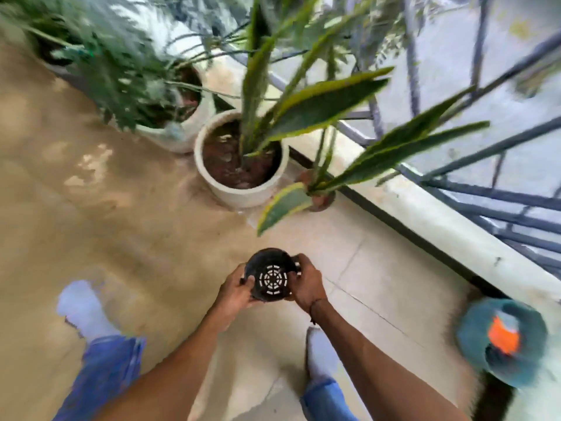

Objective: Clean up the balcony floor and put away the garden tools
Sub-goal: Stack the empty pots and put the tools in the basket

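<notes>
Hands around a small black pot above the balcony floor [151, 226].

The left hand [235, 294] and right hand [306, 284] curl round opposite sides of the black plastic pot [271, 276], its slotted base turned up toward the camera. Beyond the pot stands a white planter [239, 192] with soil and long leaves, a small terracotta pot [321, 200] just beside it. Right of the black pot, near the ledge, a blurred teal and orange object [502, 341].
</notes>
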